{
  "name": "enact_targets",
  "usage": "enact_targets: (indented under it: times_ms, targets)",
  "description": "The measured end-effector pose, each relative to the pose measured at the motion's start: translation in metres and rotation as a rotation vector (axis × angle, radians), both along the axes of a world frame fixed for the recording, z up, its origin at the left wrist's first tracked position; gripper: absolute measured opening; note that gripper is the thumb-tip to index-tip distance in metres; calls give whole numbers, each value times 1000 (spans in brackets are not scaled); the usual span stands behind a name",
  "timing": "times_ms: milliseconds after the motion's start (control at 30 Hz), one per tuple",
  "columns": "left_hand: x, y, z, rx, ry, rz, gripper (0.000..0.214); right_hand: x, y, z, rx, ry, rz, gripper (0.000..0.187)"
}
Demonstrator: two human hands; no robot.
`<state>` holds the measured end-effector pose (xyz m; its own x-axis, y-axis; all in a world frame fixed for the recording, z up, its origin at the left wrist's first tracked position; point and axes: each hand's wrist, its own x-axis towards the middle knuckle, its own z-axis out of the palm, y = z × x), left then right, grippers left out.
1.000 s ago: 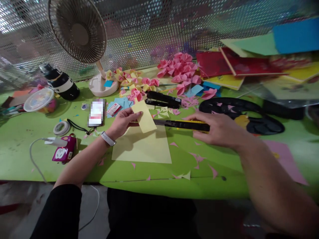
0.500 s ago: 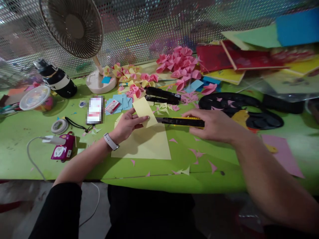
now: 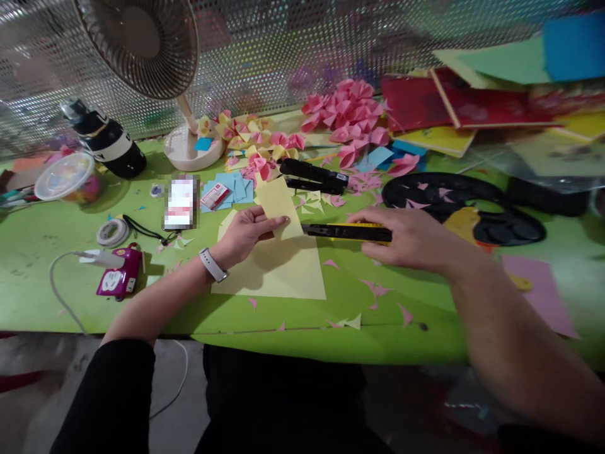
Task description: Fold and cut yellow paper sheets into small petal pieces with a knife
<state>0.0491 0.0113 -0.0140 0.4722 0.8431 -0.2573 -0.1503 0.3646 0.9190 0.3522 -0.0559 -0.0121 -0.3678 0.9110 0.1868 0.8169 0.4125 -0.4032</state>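
Note:
My left hand (image 3: 253,234) pinches a folded strip of yellow paper (image 3: 280,202) between thumb and fingers, raised over a larger sheet of yellow paper (image 3: 295,271) on the table. In my right hand (image 3: 406,236) is a yellow and black utility knife (image 3: 350,231), pointing left. Its tip meets the right edge of the folded strip; how far the blade reaches into the fold is hidden. Just beyond the strip lies a black stapler (image 3: 314,176).
Pink folded paper pieces (image 3: 347,113) heap at the back, beside yellow and pink ones. A desk fan (image 3: 142,38), bottle (image 3: 111,145), phone (image 3: 181,202), tape roll (image 3: 112,232) and purple power adapter (image 3: 123,274) stand left. Scissors-like black handles (image 3: 510,224) lie right.
The view has shifted slightly, so the things on the table sit a little differently in frame. Both hands keep their grips, and the knife stays at the strip's right edge.

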Motion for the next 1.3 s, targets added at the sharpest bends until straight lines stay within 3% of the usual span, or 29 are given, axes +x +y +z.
enact_targets:
  times_ms: [433,833,1133,1300]
  targets:
    - [0,0,-4,-12,-22,2,31,1,-1,-9,102,20,65,37]
    - [1,-4,-4,1,-19,-19,28,-3,-1,-12,88,36,94,36]
    - [3,-2,-5,-20,-54,38,37,-14,-4,3,-139,30,157,35]
    - [1,1,-2,-23,51,61,37,-7,-1,16,-213,-40,0,33]
